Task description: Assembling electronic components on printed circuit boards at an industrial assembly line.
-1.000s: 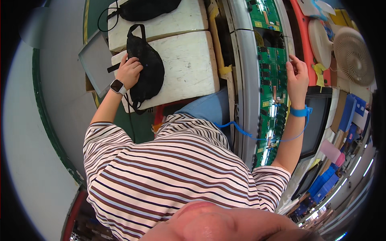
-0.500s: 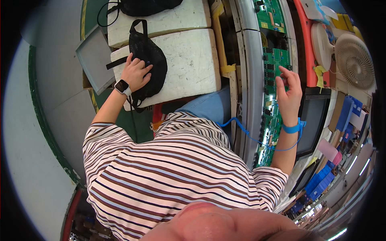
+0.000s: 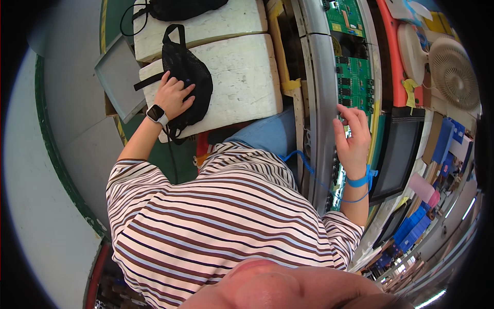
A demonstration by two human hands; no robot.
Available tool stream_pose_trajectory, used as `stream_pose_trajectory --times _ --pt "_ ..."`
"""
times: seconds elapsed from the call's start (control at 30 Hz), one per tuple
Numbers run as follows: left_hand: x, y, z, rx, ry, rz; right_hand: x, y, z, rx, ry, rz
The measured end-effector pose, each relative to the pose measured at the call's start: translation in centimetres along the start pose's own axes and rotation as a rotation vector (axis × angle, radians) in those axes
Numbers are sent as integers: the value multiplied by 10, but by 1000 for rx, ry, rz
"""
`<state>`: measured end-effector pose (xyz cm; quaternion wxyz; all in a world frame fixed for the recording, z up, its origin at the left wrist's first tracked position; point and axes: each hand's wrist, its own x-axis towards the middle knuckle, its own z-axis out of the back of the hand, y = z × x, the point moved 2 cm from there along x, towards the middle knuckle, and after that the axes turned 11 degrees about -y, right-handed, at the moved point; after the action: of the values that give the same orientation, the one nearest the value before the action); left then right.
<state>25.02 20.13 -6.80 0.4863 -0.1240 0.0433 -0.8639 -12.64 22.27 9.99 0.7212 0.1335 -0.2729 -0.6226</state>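
Note:
My left hand (image 3: 174, 97) lies with spread fingers on a black mesh bag (image 3: 199, 85), not wrapped round it. The bag rests on a white foam block (image 3: 244, 77), its loop handle upward in the view. Over on the right, my right hand (image 3: 353, 141) hovers above or lightly touches a line of green circuit boards (image 3: 360, 77); contact is unclear. Its fingers are bent and apart, with nothing visible between them. A blue wrist strap (image 3: 358, 180) circles that wrist, and its coiled cord runs toward my lap.
A grey metal rail (image 3: 321, 98) edges the boards. Beyond them are a dark-screened monitor (image 3: 401, 147), a red frame (image 3: 399, 67) and a fan (image 3: 454, 72). At left, a grey tray (image 3: 116, 77) leans by the foam, and a second black bag (image 3: 188, 6) lies at the top.
My right hand has come back toward my body and slightly left along the boards. More of the board shows above it. My left hand stays on the bag.

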Motion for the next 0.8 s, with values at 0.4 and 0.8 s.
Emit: stream_pose_trajectory --times 0.4,0.8 --pt "3 -6 -1 -9 80 -7 -35 -5 13 36 12 -36" --pt "6 -11 2 40 161 23 -53 -15 19 67 9 -73"
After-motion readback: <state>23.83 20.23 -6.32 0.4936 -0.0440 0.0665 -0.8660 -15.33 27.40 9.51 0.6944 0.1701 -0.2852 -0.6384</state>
